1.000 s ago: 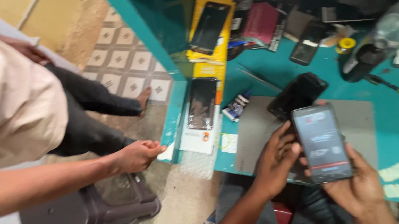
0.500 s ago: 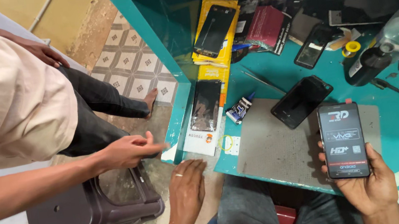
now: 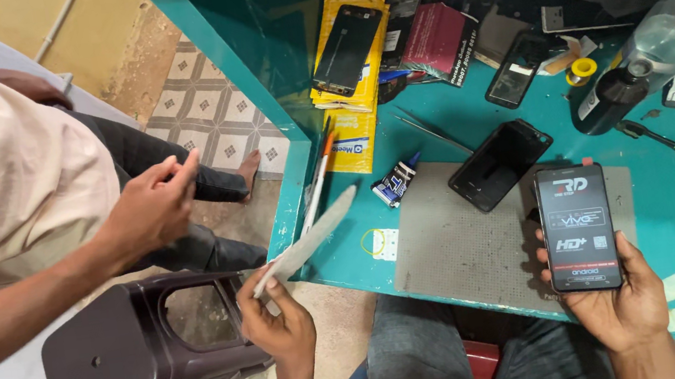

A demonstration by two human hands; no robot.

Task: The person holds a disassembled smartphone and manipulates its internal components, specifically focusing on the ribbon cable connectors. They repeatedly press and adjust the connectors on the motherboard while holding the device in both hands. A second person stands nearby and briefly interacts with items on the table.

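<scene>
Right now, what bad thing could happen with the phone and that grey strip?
The right hand holds the phone near the bench edge, gripping only its lower end; it might slip to the floor. The left hand pinches the grey strip by one end, so it could bend or poke the other person's hand.

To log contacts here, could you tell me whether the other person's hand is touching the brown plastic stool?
Apart. The head view shows the other person's hand raised above the brown plastic stool, with dark trousers and floor visible between them.
</scene>
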